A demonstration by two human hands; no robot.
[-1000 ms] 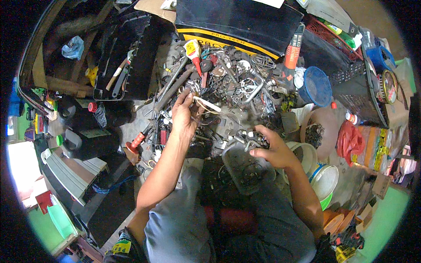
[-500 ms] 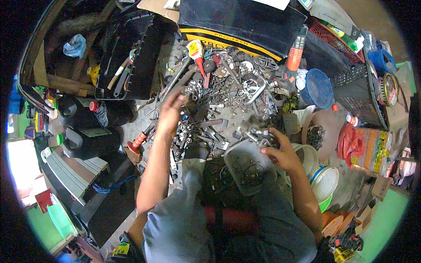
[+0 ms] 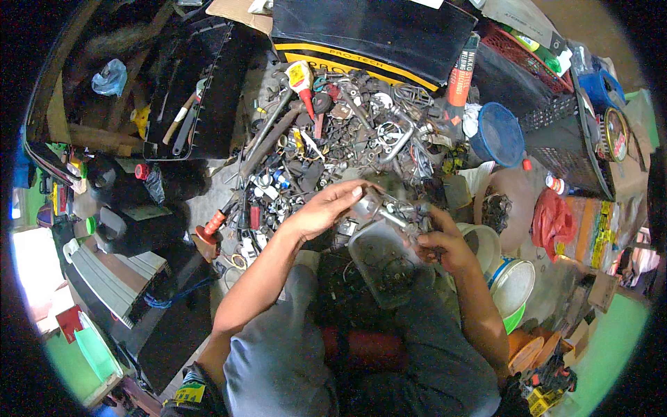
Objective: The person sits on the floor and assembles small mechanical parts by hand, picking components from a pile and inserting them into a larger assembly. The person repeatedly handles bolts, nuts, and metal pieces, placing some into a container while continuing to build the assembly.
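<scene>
In front of me, a metal part (image 3: 393,217) with a short round end and a shiny rod is held between both hands. My left hand (image 3: 329,210) closes on its round left end, thumb on top. The fingers of my right hand (image 3: 445,241) curl around the other end and hide much of it. Just below is a grey plastic tray (image 3: 369,243) holding small dark pieces. Beyond my hands spreads a heap of loose metal hardware (image 3: 340,132), with bolts, rods and brackets mixed together. The exact kind of part is not clear.
A black box with a yellow stripe (image 3: 375,35) stands behind the heap. On the right are a blue basket (image 3: 500,135) and several white buckets (image 3: 513,285). Black jugs (image 3: 128,226) and a red-handled tool (image 3: 210,226) lie left. A white bottle with red nozzle (image 3: 301,80) rests on the heap.
My left hand has come down and right from above the heap to take hold of the metal part's round end. My right hand has kept its grip nearly in place.
</scene>
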